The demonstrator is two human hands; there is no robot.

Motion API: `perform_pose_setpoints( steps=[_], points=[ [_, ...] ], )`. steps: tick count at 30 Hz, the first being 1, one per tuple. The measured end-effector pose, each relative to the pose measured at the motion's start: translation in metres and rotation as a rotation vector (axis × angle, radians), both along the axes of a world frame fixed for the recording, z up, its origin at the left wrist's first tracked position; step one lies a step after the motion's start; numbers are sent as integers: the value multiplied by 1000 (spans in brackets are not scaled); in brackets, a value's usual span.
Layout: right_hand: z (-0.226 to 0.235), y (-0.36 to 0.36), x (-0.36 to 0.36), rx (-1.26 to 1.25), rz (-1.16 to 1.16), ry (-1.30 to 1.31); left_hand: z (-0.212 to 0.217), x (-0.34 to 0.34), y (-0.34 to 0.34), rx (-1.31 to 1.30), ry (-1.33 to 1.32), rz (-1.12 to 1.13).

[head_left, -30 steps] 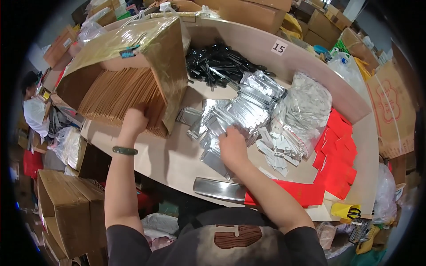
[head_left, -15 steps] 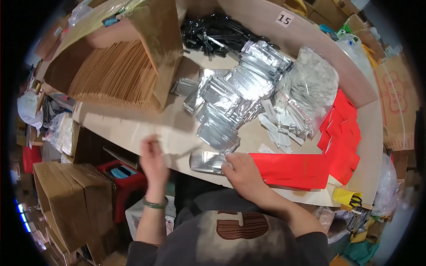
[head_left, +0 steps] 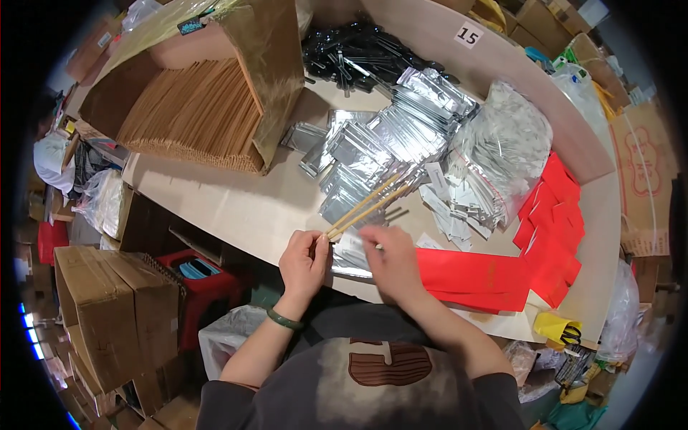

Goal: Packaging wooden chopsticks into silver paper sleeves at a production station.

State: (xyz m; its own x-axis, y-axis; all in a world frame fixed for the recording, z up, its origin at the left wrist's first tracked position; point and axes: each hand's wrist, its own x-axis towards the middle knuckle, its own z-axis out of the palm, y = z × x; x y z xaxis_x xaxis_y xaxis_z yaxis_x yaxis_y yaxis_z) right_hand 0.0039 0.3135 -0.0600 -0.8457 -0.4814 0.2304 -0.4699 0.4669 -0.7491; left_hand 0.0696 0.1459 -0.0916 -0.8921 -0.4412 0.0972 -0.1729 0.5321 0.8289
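One bare left hand [head_left: 304, 261], low centre of the frame, is pinching two slender, pale-yellow wooden sticks [head_left: 363, 206] by their lower ends. Just beside, the blurred right hand [head_left: 394, 261] is curling; whether it is grasping anything, I cannot tell. Keeping the stick ends even would probably be helping. Beyond, shiny silver foil packets [head_left: 423, 136] are lying at upper centre, flat red paper sleeves [head_left: 473, 278] at lower right.

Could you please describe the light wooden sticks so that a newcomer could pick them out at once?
On the pale table, start at the large open cardboard box, then go down and right to the left hand. From it, two light wooden sticks slant up and right over the silver packets. They are slender and yellowish, unlike the flat, shiny packets beneath.
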Motion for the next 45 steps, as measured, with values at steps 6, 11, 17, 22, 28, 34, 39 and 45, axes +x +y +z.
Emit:
perform_pose_setpoints(
  steps=[6,11,17,22,28,34,39,45],
  points=[
    [9,27,-36,149,-94,214,-9,11,-31,302,18,-33],
    [38,74,-3,334,264,35,16,38,-105,234,-332,-269],
    [14,56,15,328,328,150,20,-19,-10,55,53,-708],
    [21,57,20,488,118,198,5,-7,-1,21,12,-256],
    [20,65,13,330,170,86,61,-3,41,13,33,-658],
    [57,91,-4,383,406,71,52,-17,5,-694,-208,-883],
    [62,200,-39,471,-44,383,65,-10,6,-85,-425,-547],
    [18,137,4,453,203,-27,59,-2,92,114,-168,-1269]
  ],
)
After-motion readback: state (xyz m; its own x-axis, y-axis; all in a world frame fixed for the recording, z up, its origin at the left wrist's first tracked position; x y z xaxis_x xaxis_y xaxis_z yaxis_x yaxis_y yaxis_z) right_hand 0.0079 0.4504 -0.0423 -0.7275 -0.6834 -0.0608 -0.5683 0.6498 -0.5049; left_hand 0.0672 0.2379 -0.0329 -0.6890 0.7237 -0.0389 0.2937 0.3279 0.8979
